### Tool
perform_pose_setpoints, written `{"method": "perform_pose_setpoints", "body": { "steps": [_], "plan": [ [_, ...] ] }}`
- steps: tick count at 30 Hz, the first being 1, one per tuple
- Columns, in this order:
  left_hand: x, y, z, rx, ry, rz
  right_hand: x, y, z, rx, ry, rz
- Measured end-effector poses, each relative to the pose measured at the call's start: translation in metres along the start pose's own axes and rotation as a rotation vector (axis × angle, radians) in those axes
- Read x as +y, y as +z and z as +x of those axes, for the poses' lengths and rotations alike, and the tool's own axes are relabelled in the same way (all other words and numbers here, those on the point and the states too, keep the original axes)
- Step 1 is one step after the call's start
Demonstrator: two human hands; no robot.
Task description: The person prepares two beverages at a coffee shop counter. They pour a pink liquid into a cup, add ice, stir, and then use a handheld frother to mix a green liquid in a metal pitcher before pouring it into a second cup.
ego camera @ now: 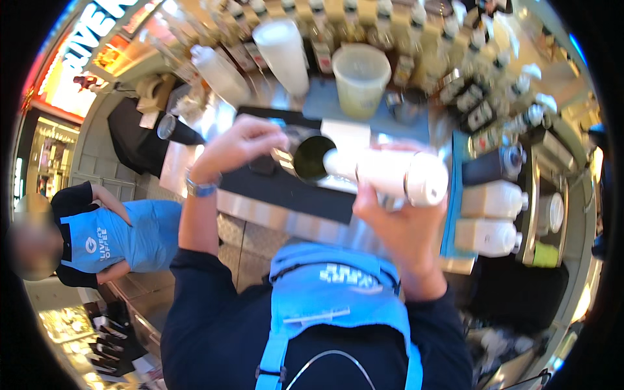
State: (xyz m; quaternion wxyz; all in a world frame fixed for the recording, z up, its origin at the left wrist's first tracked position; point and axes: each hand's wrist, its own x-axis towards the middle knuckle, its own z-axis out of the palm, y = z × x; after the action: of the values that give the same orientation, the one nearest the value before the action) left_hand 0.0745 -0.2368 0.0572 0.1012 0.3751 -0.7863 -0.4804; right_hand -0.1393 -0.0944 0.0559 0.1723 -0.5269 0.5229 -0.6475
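Note:
My right hand (399, 219) grips a white cylindrical bottle or dispenser with dark bands (390, 173). Its narrow end tilts toward the mouth of a round vessel (314, 158), dark inside, at the middle of the view. My left hand (248, 141), with a watch on the wrist, has its fingertips pinched at the left of that vessel, on what looks like its handle or rim; blur hides the exact hold. A black mat (292, 192) lies beneath on the counter. Beyond it, a clear plastic tub (360, 80) with pale contents stands on a blue cloth (317, 100).
Pump-topped syrup bottles (321, 41) line the counter's back. White containers (282, 58) stand ahead. At right, plastic jugs (492, 200) sit on a blue cloth (456, 195). A dark cup (180, 131) lies near the left edge. A person in a blue apron (131, 239) is at left.

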Motion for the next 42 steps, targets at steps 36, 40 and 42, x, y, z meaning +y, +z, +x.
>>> {"method": "perform_pose_setpoints", "body": {
  "steps": [36,40,42],
  "plan": [
    [0.004,-0.027,0.006,-0.245,0.207,-0.07,-0.022,0.02,-0.01,-0.006,0.004,0.047],
    [0.006,-0.015,0.025,-0.302,0.074,-0.15,-0.016,-0.008,-0.017,-0.075,-0.132,-0.11],
    [0.008,0.0,0.04,-0.284,0.168,-0.129,-0.012,-0.021,-0.018,-0.041,-0.119,-0.135]
  ]
}}
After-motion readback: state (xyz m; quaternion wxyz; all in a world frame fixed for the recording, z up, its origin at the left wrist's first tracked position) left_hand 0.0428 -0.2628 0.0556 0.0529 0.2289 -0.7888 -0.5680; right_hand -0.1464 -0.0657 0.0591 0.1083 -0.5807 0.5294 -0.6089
